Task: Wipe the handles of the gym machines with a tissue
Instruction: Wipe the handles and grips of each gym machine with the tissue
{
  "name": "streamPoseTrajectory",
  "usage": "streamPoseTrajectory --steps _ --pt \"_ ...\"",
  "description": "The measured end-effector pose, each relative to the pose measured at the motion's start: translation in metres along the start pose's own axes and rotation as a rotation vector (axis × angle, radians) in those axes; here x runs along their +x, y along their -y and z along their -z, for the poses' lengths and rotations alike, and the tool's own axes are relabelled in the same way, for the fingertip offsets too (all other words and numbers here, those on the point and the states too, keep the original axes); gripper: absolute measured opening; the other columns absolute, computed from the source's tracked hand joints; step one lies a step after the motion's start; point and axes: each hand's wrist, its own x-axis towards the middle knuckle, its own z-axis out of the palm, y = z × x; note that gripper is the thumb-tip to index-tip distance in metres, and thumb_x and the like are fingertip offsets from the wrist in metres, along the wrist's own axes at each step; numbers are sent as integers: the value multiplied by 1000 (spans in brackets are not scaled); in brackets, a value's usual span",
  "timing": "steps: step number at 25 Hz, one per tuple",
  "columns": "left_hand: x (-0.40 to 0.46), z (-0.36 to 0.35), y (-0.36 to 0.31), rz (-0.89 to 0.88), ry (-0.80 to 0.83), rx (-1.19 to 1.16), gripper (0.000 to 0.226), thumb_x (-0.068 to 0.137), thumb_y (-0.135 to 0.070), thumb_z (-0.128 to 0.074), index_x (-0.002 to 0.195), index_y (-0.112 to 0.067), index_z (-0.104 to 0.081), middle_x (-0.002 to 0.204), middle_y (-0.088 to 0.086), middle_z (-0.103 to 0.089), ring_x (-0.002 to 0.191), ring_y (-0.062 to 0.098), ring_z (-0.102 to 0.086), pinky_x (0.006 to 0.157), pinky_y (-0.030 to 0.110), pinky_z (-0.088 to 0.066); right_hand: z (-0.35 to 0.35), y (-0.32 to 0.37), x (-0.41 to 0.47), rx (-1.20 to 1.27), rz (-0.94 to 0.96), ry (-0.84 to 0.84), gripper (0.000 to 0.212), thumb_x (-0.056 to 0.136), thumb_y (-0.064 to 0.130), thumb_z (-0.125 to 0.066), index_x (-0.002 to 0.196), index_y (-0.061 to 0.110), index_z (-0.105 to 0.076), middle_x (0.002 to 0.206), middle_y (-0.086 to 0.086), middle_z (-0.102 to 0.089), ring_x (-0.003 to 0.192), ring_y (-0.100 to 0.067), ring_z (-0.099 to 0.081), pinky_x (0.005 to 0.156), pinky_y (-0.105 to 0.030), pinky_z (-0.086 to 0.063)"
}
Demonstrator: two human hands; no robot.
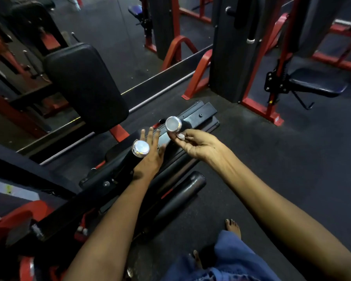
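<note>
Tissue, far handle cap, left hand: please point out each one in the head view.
tissue (pixel 180 136), head view, on the small white wad at the right hand's fingertips
far handle cap (pixel 173 124), head view, on its shiny round face
left hand (pixel 151 153), head view, on its back

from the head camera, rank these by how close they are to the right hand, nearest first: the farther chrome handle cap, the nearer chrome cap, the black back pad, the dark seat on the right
From the right hand:
1. Farther chrome cap, just above its fingertips.
2. Nearer chrome cap, to its left, by the left hand.
3. Black back pad, upper left.
4. Dark seat, far upper right.
</note>
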Motion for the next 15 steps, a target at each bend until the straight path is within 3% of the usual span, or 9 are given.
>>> streamPoseTrajectory --steps 1,4,5,8,11,12,14,15 --pt "0 -3 3 -63 -50 129 59 100 -39 -24 150 -7 -28 157 17 -27 145 37 -22 118 48 -16 2 0 -2 33 -32 63 21 92 -13 -31 101 -21 -49 111 -28 -56 113 -32 -56 102 -36 -42" --pt "0 -2 4 -116 -65 355 53 100 -37 -27 146 -13 -39 150 12 -42 140 38 -35 109 50 -32 0 8 4 168 7 -16 31 95 -8 -31 123 -18 -41 131 -26 -49 124 -32 -49 109 -38 -34" --pt "-2 1 0 -135 -68 354 51 99 -36 -30 143 -13 -43 145 13 -47 136 38 -40 107 48 -33 -3 6 4 171 9 -48 30 95 -8 -31 121 -17 -43 128 -25 -51 126 -29 -48 110 -37 -33" --pt "-7 6 -8 -202 -135 390 49 95 -33 -37 136 -8 -47 135 16 -56 128 39 -50 103 45 -36 -7 -7 -14 138 -45 65 23 92 -13 -29 91 -17 -52 98 -26 -56 128 -26 -46 109 -34 -33" --pt "-3 11 -10 -237 -83 502 51 95 -33 -33 136 -8 -52 140 11 -54 131 34 -49 97 46 -47 -5 0 -19 101 -53 65 29 93 -13 -30 112 -19 -50 121 -26 -54 127 -29 -47 110 -36 -32" --pt "-4 11 -9 -238 -70 549 52 95 -32 -32 137 -8 -52 141 9 -53 131 32 -48 96 45 -48 -6 4 -13 95 -34 23 27 94 -11 -30 110 -19 -50 116 -23 -56 127 -27 -47 111 -35 -31" --pt "-6 9 -8 -240 -29 556 52 95 -32 -31 136 -7 -53 141 9 -53 130 31 -50 96 43 -46 -9 4 -11 84 -2 -38 22 95 -10 -29 87 -15 -49 96 -20 -54 117 -24 -54 111 -33 -29" --pt "-8 11 -9 -235 -11 569 52 95 -31 -32 135 -7 -55 139 10 -55 129 32 -51 98 41 -43 -8 2 -11 92 -8 -24 22 95 -10 -29 85 -13 -49 98 -20 -53 113 -24 -56 111 -33 -30"
